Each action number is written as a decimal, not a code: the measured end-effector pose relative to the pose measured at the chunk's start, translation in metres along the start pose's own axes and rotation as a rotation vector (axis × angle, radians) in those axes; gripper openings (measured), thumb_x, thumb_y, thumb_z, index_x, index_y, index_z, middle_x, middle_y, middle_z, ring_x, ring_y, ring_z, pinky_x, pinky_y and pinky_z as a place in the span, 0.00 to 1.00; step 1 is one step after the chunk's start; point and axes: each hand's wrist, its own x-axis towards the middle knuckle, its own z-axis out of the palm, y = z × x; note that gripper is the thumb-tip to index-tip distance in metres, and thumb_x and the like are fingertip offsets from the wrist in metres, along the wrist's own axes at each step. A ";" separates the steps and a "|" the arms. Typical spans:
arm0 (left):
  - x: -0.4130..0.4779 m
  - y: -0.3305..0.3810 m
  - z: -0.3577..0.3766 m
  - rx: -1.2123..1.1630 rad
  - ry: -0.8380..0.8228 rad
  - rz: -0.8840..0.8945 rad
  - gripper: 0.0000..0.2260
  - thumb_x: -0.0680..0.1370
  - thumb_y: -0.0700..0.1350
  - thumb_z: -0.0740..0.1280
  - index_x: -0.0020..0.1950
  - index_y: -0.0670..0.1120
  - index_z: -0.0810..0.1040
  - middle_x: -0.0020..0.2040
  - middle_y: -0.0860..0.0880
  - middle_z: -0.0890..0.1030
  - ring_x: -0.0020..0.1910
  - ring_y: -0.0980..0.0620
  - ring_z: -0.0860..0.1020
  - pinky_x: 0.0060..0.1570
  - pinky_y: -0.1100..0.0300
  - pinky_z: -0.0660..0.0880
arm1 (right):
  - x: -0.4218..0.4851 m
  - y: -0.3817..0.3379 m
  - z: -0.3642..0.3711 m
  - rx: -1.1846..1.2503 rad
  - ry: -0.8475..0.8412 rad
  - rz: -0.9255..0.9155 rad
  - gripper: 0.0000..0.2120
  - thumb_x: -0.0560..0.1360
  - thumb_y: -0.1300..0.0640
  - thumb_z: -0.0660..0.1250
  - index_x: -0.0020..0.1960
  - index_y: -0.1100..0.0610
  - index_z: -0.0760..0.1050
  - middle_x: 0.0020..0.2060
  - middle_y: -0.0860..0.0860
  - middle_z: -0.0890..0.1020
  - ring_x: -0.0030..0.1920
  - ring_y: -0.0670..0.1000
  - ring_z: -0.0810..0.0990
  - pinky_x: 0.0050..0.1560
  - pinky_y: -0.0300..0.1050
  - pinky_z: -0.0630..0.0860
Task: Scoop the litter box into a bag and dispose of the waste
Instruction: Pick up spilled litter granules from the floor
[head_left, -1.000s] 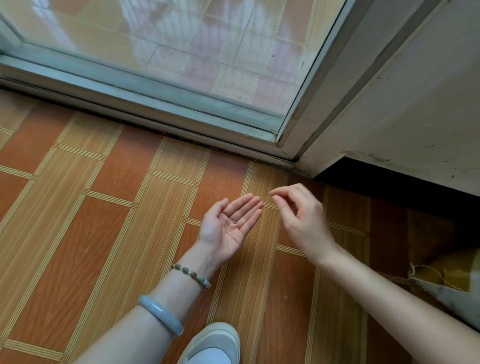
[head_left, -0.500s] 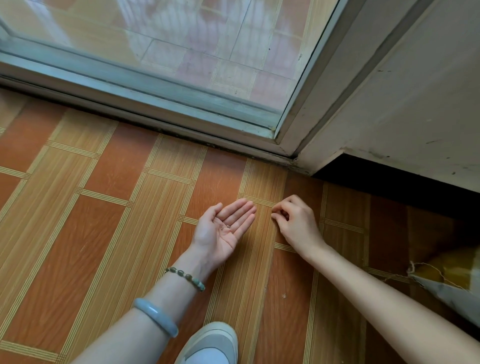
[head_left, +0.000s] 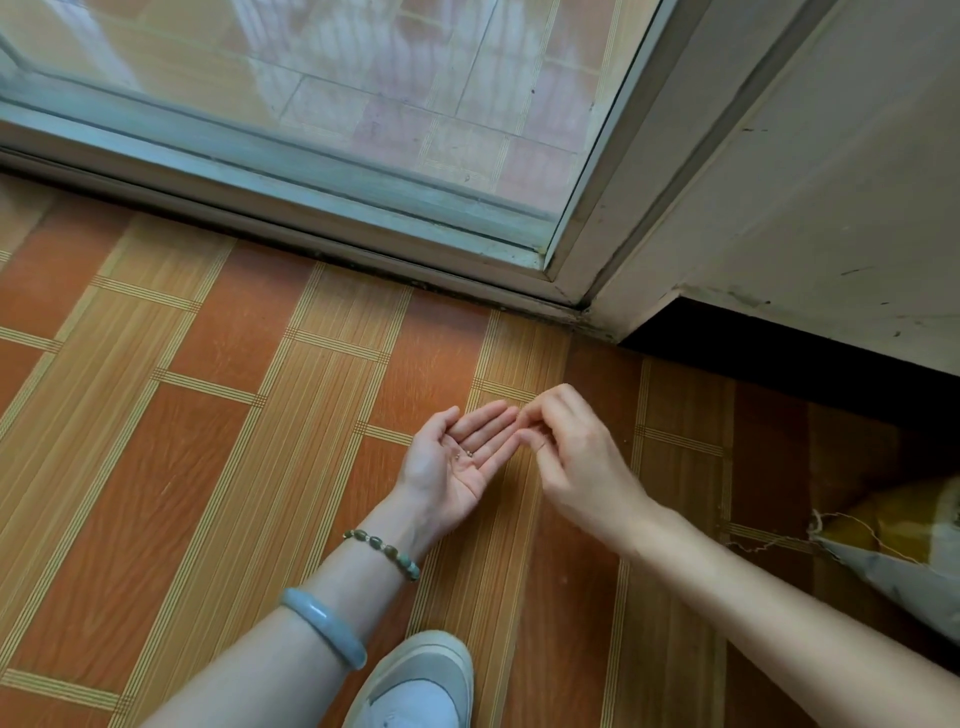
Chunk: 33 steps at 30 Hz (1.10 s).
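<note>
Grey specks, two or three tiny grains of what looks like cat litter (head_left: 463, 455), lie in the hollow of the left hand (head_left: 441, 475). That hand is palm-up and spread, fingers straight and close together, low over the floor in the lower middle of the frame. The right hand (head_left: 582, 467) sits just to its right with its fingers curled. Its thumb and forefinger tips (head_left: 523, 417) meet at the left fingertips; whether a grain is nipped between them is too small to tell.

The litter box is not in view. The only bag-like thing is a yellow and white woven sack with a frayed, torn mouth (head_left: 893, 545) at the right edge, well apart from both hands.

The likely slip is loss of the grains. The palm is a shallow cup, so any tilt on the way to a bag could roll them off. Against the orange and tan wood-patterned vinyl floor (head_left: 218, 467) they would be hard to find. One flicked forward could lodge in the grimy grey metal door track (head_left: 311, 202) across the upper frame, or in the dark gap under the pale wall panel (head_left: 779, 364) at the right. The grey and white shoe (head_left: 415, 686) at the bottom could tread on strays.
</note>
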 end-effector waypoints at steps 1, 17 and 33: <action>-0.001 -0.002 0.002 -0.008 -0.010 -0.014 0.20 0.82 0.45 0.51 0.53 0.33 0.77 0.46 0.36 0.83 0.42 0.44 0.84 0.37 0.56 0.82 | -0.004 -0.010 -0.002 0.027 -0.027 -0.034 0.02 0.74 0.64 0.63 0.46 0.60 0.74 0.44 0.47 0.73 0.46 0.44 0.72 0.49 0.35 0.71; 0.004 -0.024 0.011 0.049 -0.106 -0.079 0.22 0.82 0.46 0.51 0.53 0.31 0.80 0.57 0.34 0.79 0.55 0.39 0.80 0.53 0.49 0.78 | -0.031 0.074 -0.042 -0.098 0.226 0.467 0.08 0.76 0.65 0.63 0.53 0.61 0.79 0.50 0.54 0.79 0.52 0.52 0.77 0.50 0.34 0.67; 0.012 -0.043 0.017 0.103 -0.077 -0.131 0.20 0.82 0.45 0.51 0.56 0.32 0.76 0.56 0.34 0.80 0.52 0.39 0.81 0.52 0.48 0.78 | -0.034 0.097 -0.021 -0.207 0.160 0.398 0.04 0.74 0.66 0.66 0.44 0.65 0.80 0.42 0.58 0.79 0.44 0.54 0.78 0.44 0.33 0.64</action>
